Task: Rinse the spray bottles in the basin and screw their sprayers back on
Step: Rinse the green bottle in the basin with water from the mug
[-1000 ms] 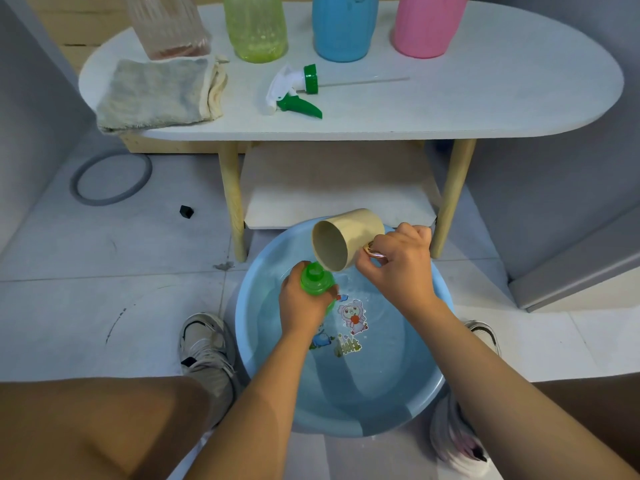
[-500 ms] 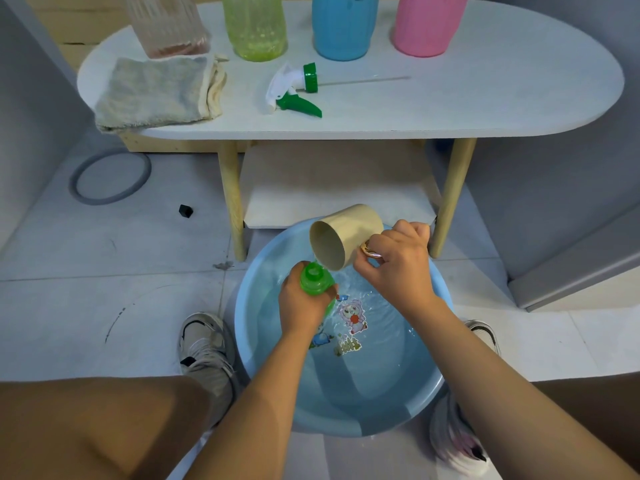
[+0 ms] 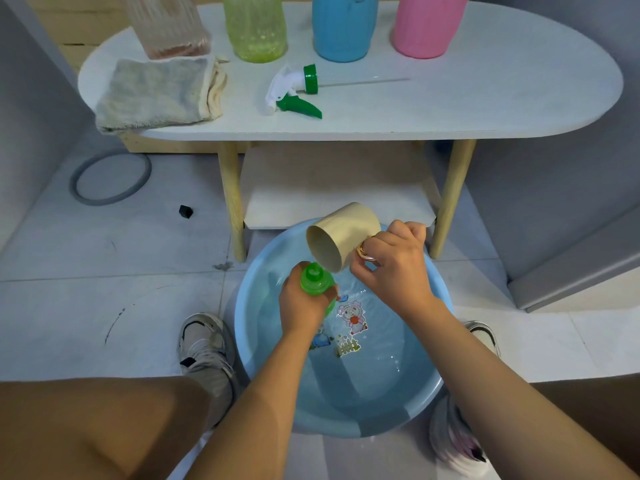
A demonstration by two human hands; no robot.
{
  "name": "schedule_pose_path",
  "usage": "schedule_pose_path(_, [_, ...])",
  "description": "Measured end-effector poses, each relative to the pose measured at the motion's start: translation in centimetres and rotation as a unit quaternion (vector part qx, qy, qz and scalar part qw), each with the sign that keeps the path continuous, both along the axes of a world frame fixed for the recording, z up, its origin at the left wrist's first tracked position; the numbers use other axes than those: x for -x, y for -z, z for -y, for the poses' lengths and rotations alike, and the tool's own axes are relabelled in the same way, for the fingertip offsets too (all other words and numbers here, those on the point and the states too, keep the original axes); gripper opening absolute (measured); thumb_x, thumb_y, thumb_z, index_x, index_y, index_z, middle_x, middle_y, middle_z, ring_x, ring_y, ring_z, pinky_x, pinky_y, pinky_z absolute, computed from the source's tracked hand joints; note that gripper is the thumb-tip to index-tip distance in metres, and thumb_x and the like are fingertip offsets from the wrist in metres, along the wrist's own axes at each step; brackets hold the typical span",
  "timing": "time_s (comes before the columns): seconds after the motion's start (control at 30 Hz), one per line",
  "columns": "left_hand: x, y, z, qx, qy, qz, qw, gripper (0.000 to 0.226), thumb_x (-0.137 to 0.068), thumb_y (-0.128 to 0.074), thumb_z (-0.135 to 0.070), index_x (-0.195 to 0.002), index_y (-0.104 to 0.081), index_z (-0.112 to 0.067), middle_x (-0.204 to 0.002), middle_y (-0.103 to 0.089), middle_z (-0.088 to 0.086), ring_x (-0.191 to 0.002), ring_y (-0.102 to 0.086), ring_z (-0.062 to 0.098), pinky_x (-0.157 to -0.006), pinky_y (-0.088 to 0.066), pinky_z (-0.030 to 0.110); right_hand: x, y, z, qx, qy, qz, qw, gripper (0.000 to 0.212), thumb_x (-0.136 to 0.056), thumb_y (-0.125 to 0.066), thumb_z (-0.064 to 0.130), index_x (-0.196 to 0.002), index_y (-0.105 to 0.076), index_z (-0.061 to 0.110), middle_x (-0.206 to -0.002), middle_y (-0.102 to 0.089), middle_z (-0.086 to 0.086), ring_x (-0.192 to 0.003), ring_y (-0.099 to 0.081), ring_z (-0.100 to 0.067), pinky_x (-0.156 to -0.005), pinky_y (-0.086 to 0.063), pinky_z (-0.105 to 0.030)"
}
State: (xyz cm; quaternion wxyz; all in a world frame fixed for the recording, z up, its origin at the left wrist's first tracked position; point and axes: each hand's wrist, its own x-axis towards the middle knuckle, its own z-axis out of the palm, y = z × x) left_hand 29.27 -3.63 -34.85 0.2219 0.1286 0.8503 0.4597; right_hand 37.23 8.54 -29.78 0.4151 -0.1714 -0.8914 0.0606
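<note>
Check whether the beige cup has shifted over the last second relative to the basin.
Yes, slightly. The beige cup in the right hand has lifted and tipped a little toward the table leg, away from the basin rim, while staying over the green bottle.

Both forearms are bare, with no sleeves showing. The right hand (image 3: 393, 268) wears a gold-coloured ring (image 3: 366, 253) on one finger. The legs are bare at the knees. Pale grey lace-up sneakers with black patches cover the feet: left sneaker (image 3: 204, 351), right sneaker (image 3: 457, 441).
</note>
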Motion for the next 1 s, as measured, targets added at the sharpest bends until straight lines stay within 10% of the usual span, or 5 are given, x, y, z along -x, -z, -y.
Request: schedule_pose_path(1.0, [0.09,0.1,0.06,0.015,0.014,-0.003,1.0,0.046,-0.076,-0.076,-0.025,-0.115,-0.054,-0.019,-0.1,-0.06,-0.006,-0.085,-0.05,0.01,-0.074,-0.037,0.021,0.52,-0.63,0.6,-0.042,-0.051,-0.01,0.998,0.029,-0.078,-0.057,0.01,-0.05,-0.047,0.011,-0.05,-0.04,0.002,-0.067,-0.029,-0.016,-0.076,-0.023,-0.026])
